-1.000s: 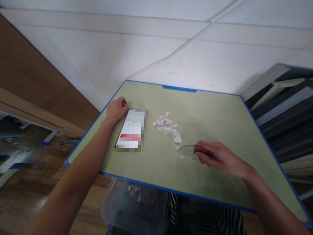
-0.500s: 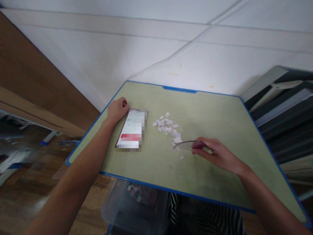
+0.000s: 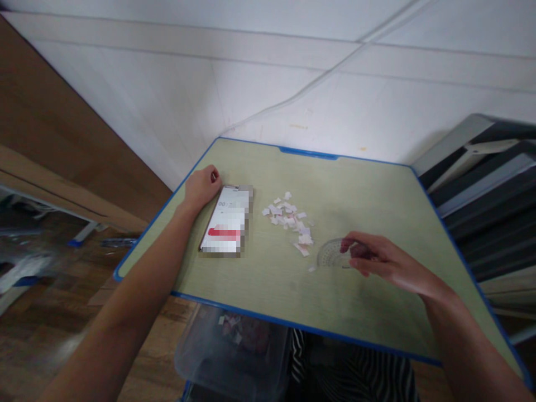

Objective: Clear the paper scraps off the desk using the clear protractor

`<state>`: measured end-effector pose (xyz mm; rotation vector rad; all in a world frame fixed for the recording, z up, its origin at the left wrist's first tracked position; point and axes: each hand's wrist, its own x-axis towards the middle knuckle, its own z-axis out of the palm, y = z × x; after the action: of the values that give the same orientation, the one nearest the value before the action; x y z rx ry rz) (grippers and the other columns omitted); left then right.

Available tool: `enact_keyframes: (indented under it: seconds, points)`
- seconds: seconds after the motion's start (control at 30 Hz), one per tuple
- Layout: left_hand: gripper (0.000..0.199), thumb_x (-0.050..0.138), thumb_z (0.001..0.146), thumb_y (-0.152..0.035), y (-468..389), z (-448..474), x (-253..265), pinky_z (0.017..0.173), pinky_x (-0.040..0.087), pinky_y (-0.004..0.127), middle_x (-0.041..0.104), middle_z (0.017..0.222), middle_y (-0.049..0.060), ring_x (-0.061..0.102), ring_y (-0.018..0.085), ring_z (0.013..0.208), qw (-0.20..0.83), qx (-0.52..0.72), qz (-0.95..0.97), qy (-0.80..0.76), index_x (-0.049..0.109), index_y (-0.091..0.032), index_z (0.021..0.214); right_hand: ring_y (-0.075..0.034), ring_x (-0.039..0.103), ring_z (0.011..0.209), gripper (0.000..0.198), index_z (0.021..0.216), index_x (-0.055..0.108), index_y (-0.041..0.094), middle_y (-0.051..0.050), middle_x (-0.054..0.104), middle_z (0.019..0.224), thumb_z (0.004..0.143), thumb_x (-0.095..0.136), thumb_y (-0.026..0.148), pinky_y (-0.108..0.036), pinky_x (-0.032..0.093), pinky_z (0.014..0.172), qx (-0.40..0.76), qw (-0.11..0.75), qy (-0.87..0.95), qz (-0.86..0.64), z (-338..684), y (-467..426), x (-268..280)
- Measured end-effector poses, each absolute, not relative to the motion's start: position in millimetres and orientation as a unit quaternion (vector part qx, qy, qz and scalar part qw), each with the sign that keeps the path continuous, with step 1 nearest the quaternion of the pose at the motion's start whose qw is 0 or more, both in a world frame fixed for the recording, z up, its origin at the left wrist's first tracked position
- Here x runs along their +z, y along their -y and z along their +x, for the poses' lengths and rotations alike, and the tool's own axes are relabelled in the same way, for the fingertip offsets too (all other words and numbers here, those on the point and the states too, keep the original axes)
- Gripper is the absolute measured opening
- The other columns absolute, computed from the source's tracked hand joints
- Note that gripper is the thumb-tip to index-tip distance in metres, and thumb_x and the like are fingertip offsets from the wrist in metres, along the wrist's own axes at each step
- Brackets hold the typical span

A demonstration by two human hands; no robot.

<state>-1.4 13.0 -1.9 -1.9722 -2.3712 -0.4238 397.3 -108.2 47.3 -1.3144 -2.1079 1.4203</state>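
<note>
My right hand pinches a clear plastic protractor between thumb and fingers, its curved scale turned to the left. The protractor is over the table at the right of a pile of small white paper scraps. A single scrap lies apart, close to the protractor's left end. My left hand rests in a loose fist on the table, with nothing seen in it. Just right of that hand lies a phone, screen up, showing timer digits and a red bar; part of it is pixelated.
The small pale green table has a blue rim and stands against a white wall. Below its front edge is a clear plastic bin with paper scraps in it. Folded grey furniture leans at the right; a brown panel is at left.
My right hand has moved right with the protractor, away from the paper scraps, and tilted it so its face shows. My left hand and the phone have stayed put.
</note>
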Motion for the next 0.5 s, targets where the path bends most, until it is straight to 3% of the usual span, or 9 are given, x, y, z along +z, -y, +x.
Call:
enact_keyframes:
  seconds: [0.33, 0.5]
  points:
    - [0.022, 0.045, 0.081, -0.027, -12.3, 0.1, -0.3, 0.064, 0.038, 0.030, 0.069, 0.088, 0.008, 0.061, 0.023, 0.082, 0.004, -0.139, -0.631, 0.764, 0.062, -0.020, 0.092, -0.011, 0.046, 0.050, 0.020, 0.089, 0.057, 0.018, 0.004, 0.050, 0.056, 0.078, 0.058, 0.034, -0.023, 0.034, 0.046, 0.514, 0.156, 0.710, -0.455, 393.2, 107.9, 47.5]
    - [0.022, 0.044, 0.081, -0.027, -11.9, 0.6, 1.0, 0.065, 0.039, 0.030, 0.069, 0.088, 0.008, 0.061, 0.022, 0.083, 0.004, -0.135, -0.631, 0.764, 0.062, -0.020, 0.093, -0.009, 0.039, 0.042, 0.024, 0.088, 0.055, 0.018, 0.007, 0.046, 0.048, 0.072, 0.060, 0.034, -0.022, 0.025, 0.040, 0.562, 0.150, 0.652, -0.486, 391.9, 104.1, 45.9]
